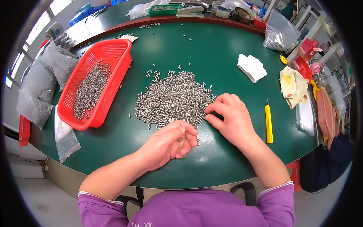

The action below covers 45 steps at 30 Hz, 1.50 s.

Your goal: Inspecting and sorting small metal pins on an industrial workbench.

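At the centre of the frame, we work bare-handed at a heap of small metal pieces (176,98) on a green desk (215,49). Good handling here, in our judgement, calls for a light fingertip pinch, taking pieces from the loose edge; digging into the middle would likely send them sliding. A low, cupped palm close by should catch any that roll.

The heap lies just left of our right hand (233,118), whose fingertips reach its right edge, and directly above our left hand (166,142) in the frame; whether the left touches it, we cannot say. The right thumb and forefinger nearly meet, though we cannot tell if a piece sits between them. The left curls loosely, its fingers hiding whatever it may hold. At the left of the frame, well apart from both hands, a red basket (111,90) holds similar pieces.
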Each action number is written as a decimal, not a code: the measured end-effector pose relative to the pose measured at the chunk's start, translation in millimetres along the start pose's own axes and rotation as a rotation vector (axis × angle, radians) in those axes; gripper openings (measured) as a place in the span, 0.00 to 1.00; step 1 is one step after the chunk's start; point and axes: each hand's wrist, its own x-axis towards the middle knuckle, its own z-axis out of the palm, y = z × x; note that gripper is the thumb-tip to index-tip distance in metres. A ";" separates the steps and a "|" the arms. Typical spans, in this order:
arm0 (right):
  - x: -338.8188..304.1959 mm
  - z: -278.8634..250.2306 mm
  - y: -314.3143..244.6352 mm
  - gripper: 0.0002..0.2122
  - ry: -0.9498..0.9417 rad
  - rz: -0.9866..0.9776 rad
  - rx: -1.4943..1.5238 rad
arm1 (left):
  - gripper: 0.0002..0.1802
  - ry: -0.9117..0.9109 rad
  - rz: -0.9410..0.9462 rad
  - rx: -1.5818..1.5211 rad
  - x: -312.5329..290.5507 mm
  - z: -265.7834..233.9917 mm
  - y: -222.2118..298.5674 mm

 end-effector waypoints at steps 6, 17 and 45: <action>0.0 0.8 -0.8 0.06 -0.017 -0.002 -0.002 | 0.11 0.010 0.024 0.007 1.4 -0.3 -1.0; 0.0 -2.4 -12.5 0.06 -0.043 -0.096 0.130 | 0.09 -0.021 0.053 0.015 0.4 -2.5 -2.2; 1.1 -12.6 -5.0 0.07 -0.027 -0.136 0.014 | 0.11 -0.006 -0.040 0.060 -1.5 1.4 1.4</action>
